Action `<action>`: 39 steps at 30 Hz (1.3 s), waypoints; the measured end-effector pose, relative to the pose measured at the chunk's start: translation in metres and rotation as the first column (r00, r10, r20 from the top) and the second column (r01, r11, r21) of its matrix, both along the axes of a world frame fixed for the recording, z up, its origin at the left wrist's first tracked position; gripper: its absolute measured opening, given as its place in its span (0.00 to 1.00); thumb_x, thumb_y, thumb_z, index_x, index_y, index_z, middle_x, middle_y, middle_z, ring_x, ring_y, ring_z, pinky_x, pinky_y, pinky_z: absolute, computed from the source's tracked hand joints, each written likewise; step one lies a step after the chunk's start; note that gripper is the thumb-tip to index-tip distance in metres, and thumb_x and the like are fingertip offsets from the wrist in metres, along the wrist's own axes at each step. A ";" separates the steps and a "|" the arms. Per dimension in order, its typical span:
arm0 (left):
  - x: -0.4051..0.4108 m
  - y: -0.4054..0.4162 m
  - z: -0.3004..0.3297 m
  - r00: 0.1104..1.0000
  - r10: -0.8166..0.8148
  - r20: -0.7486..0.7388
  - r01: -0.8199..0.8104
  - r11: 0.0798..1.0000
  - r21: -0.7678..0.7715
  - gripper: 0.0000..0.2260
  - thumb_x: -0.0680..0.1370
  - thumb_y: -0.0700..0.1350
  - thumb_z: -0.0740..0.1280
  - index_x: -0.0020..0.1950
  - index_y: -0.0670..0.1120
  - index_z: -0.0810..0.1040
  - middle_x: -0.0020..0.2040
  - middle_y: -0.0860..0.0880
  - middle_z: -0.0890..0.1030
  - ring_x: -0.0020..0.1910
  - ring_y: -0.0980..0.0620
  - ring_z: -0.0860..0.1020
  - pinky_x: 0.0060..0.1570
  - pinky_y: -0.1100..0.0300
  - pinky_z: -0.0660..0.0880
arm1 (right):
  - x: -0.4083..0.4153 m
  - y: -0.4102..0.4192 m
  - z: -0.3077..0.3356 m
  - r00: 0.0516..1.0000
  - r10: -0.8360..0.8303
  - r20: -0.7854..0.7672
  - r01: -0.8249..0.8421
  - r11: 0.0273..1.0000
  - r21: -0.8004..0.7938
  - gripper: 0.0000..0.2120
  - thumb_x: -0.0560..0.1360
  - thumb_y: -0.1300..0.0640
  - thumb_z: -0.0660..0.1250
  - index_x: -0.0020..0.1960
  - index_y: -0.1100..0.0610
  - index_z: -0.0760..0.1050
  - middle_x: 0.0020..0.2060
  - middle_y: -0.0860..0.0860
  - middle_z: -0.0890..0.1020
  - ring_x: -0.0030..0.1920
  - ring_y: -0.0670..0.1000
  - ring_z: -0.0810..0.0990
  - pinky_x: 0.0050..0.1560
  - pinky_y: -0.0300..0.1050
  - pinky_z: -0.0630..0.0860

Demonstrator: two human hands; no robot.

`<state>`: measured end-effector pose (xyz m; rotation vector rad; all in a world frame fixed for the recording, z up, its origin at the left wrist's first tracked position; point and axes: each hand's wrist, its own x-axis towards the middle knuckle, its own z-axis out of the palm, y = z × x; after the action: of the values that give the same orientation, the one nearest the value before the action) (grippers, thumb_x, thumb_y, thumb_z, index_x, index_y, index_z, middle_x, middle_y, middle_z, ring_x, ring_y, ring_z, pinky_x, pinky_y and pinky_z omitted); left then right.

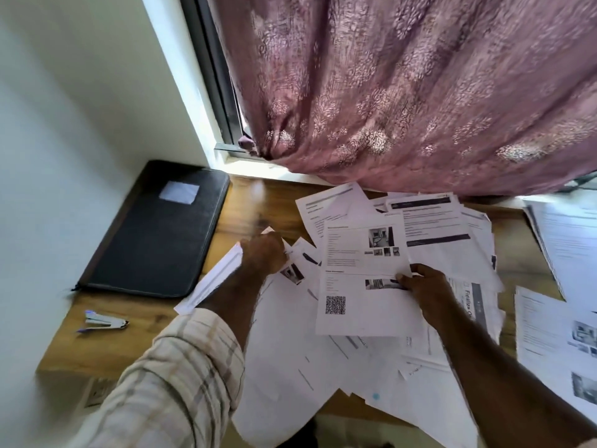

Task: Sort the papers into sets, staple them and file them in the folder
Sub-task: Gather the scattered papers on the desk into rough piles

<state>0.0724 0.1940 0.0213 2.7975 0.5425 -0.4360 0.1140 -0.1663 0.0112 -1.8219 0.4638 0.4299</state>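
Papers: a loose heap of printed sheets (445, 253) lay spread over the middle and right of the wooden desk (245, 202), overlapping at all angles; some hung over the near edge.
Top sheet: a page with small photos and a QR code (361, 286) lay uppermost in the heap, slightly tilted.
Right hand: the right hand (426, 295) pinched that page at its right edge, thumb on top, fingers under.
Left hand: the left hand (263, 257) was curled on a thin bundle of sheets (210, 282) at the left side of the heap; the bundle was blurred, so the exact hold was hard to read, but the fingers looked wrapped round it.
Sleeve: a pale checked sleeve (181, 367) covered the left forearm.
Folder: a black zip folder (155, 234) lay closed at the far left of the desk, apart from the heap, a pale label on its cover.
Stapler: a small stapler (103, 322) sat near the left edge, just nearer than the folder, untouched.
Side stack: more printed pages (562, 334) lay at the right edge.
Backdrop: a mauve patterned curtain (403, 92) hung over the far edge.
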 end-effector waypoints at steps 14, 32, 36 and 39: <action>0.005 -0.019 0.008 0.994 0.013 -0.110 -0.018 0.999 -0.046 0.20 0.74 0.52 0.77 0.64 0.51 0.79 0.62 0.47 0.83 0.62 0.43 0.81 0.67 0.42 0.72 | -0.012 -0.002 0.019 1.000 -0.024 0.003 0.024 1.000 -0.008 0.06 0.76 0.66 0.75 0.49 0.57 0.84 0.40 0.55 0.88 0.33 0.49 0.86 0.30 0.39 0.79; 0.072 -0.050 0.111 0.831 -0.373 0.413 0.540 0.721 -0.434 0.07 0.73 0.36 0.80 0.44 0.45 0.85 0.41 0.53 0.86 0.38 0.59 0.83 0.40 0.56 0.82 | 0.010 -0.046 0.065 0.972 -0.114 0.205 0.132 0.989 -0.073 0.07 0.78 0.63 0.74 0.55 0.56 0.84 0.45 0.51 0.87 0.40 0.52 0.86 0.43 0.47 0.83; 0.093 -0.078 0.159 0.805 -0.460 0.375 0.593 0.632 -0.499 0.10 0.73 0.39 0.81 0.53 0.42 0.87 0.49 0.54 0.87 0.45 0.60 0.85 0.48 0.66 0.80 | 0.032 -0.062 0.090 0.928 -0.131 0.350 0.174 0.980 -0.093 0.06 0.76 0.57 0.74 0.53 0.52 0.85 0.46 0.52 0.88 0.41 0.54 0.86 0.45 0.51 0.83; 0.108 -0.099 0.194 0.818 -0.464 0.339 0.574 0.640 -0.510 0.11 0.74 0.38 0.80 0.55 0.43 0.86 0.48 0.55 0.87 0.43 0.61 0.86 0.44 0.70 0.78 | 0.060 -0.085 0.094 0.915 -0.101 0.391 0.167 0.976 -0.140 0.06 0.74 0.52 0.73 0.50 0.49 0.84 0.44 0.49 0.88 0.44 0.56 0.86 0.48 0.56 0.85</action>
<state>0.1806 0.0948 0.2152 2.2731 -0.4250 -0.3691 0.1744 -0.2509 0.1057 -1.9664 0.3580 -0.0676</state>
